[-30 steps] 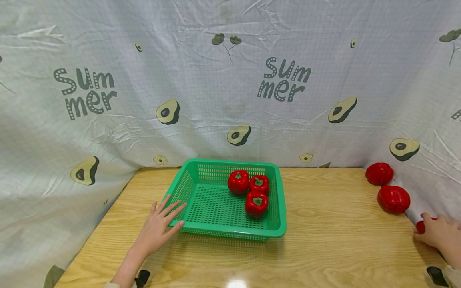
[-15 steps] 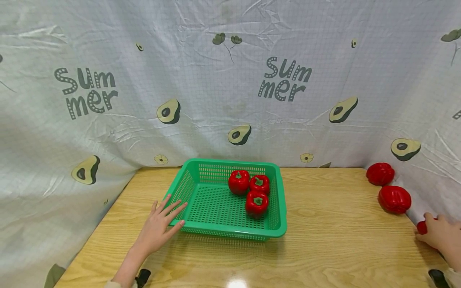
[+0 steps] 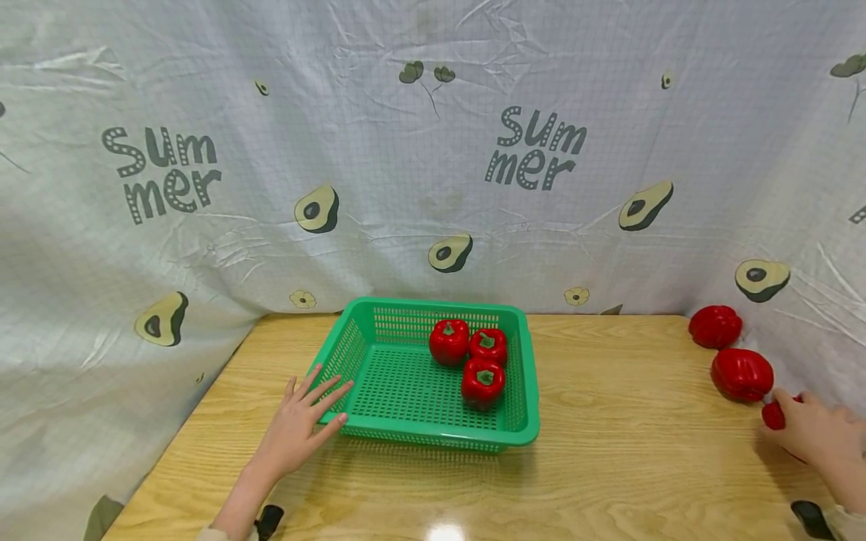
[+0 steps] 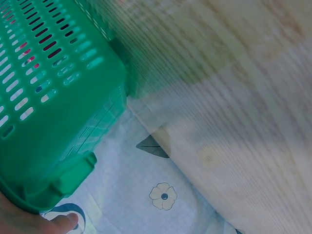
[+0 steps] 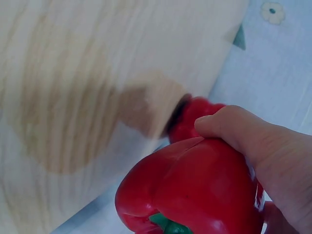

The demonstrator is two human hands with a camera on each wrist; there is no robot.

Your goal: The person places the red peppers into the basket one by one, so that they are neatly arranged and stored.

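Observation:
My left hand (image 3: 294,424) rests with spread fingers on the left rim of a green plastic basket (image 3: 433,430). In the left wrist view, a fingertip (image 4: 66,223) shows under the basket's rim. Three red bell peppers stand in the basket's right half, among them the front pepper (image 3: 482,383). At the far right, my right hand (image 3: 819,439) grips another red bell pepper (image 5: 195,183), largely hidden by the hand in the head view. The right wrist view shows its green stem and the thumb over its side. Just beyond it sits a second pepper (image 5: 187,119).
Two red bell peppers lie by the table's right edge, a nearer pepper (image 3: 742,374) and a farther pepper (image 3: 715,327). A pale curtain (image 3: 379,150) printed with avocados surrounds the wooden table (image 3: 609,466) at the back and sides.
My right hand has shifted a little to the left and up in the head view, bringing its bell pepper toward the two others. My left hand and the basket hold still.

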